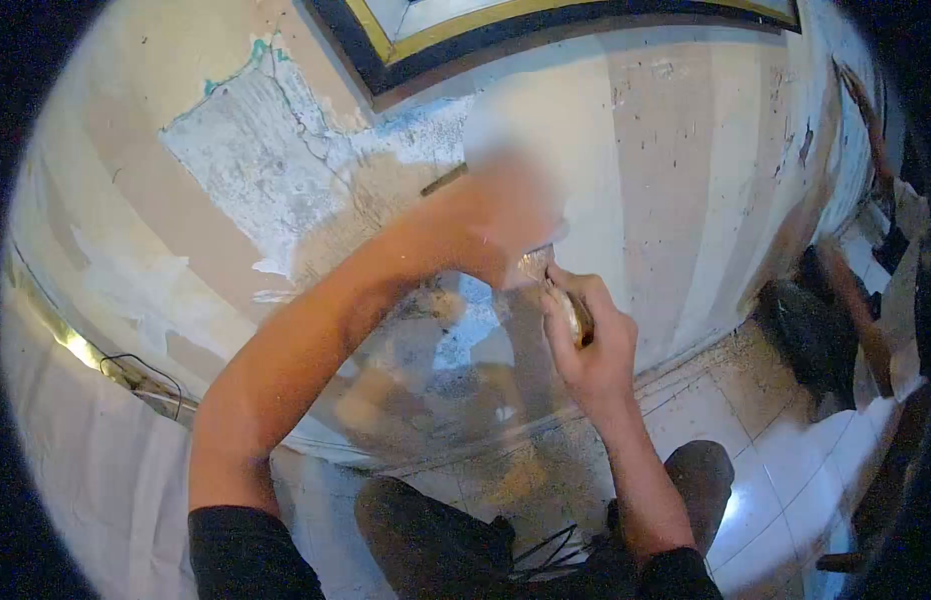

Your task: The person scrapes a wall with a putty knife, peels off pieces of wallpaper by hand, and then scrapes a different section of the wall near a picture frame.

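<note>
My right hand point(598, 335) is closed around the brown, glossy handle of a scraper point(578, 318). The scraper's pale, flat end point(534, 262) points up and left, close under my left hand. My left hand point(516, 205) reaches across in front of the wall point(666, 190); a blur covers it, so its fingers and anything in them are hidden. Beside its wrist a short dark strip point(446, 180) shows against the wall. Left of that arm, a large patch of bare grey-white plaster point(236, 140) lies where the paint has come off. Its edges are ragged, with bits of green.
A black-and-gold frame point(376, 50) sits on the wall above. My knees point(411, 520) are bent near the wall's foot, over dusty floor tiles point(776, 470). A dark bag-like heap point(811, 330) stands at right. A pale sheet point(96, 480) and a black cable point(151, 370) lie at left.
</note>
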Demonstrator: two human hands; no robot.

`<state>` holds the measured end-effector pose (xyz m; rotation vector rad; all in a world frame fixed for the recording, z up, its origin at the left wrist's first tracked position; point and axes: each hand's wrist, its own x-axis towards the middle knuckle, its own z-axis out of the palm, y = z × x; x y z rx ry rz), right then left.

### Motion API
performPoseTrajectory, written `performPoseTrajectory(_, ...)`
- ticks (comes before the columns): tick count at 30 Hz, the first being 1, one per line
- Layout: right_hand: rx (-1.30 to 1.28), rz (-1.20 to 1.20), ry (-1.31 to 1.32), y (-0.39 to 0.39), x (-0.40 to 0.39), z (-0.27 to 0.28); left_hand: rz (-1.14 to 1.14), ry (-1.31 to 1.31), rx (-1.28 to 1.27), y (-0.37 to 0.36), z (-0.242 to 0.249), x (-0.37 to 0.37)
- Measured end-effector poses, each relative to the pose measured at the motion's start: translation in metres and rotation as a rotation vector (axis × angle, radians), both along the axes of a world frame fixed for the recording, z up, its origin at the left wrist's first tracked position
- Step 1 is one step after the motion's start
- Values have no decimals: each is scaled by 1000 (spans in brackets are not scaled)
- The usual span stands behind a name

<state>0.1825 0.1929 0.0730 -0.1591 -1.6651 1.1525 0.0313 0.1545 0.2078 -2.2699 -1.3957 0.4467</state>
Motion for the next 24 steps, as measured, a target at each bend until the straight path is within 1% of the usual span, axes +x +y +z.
performPoseTrajectory(2, -2, 3, 26, 2, -2, 5, -44, -23, -1, 2, 8, -3)
performPoseTrajectory(4, -61, 25, -73, 0, 3, 16, -36, 45, -17, 4, 14, -2)
performPoseTrajectory(5, -71, 28, -74, 0, 0, 14, -34, 44, -26, 4, 15, -2)
performPoseTrajectory(7, 27, -54, 60, -1, -7, 8, -44, 36, -29, 2, 17, 0)
performPoseTrajectory(10, 7, -2, 1, 8, 4, 13, 12, 88, 8, 3, 15, 7)
performPoseTrajectory(12, 43, -11, -13, 7, 6, 4, 21, 51, 14, 2, 3, 9)
performPoseTrajectory(14, 74, -23, -19, 9, 4, 3, 26, 22, 15, 3, 1, 2)
performPoseTrajectory(16, 84, -51, 22, 11, -2, 7, 50, 142, 13, 6, 11, 2)
performPoseTrajectory(17, 81, -51, 24, 12, -1, 11, 51, 144, 10, 8, 14, 2)
performPoseTrajectory(19, -35, 7, -1, 9, 4, 20, -16, 94, 31, 8, 17, 0)
performPoseTrajectory(20, -39, 12, -9, 4, 3, 18, -11, 85, 27, 7, 17, 0)
performPoseTrajectory(22, -36, -23, 14, -4, -4, 16, -4, 176, -55, 4, 24, 1)
performPoseTrajectory(24, -5, -32, 37, -2, -9, 8, 40, 210, -63, 5, 21, 6)
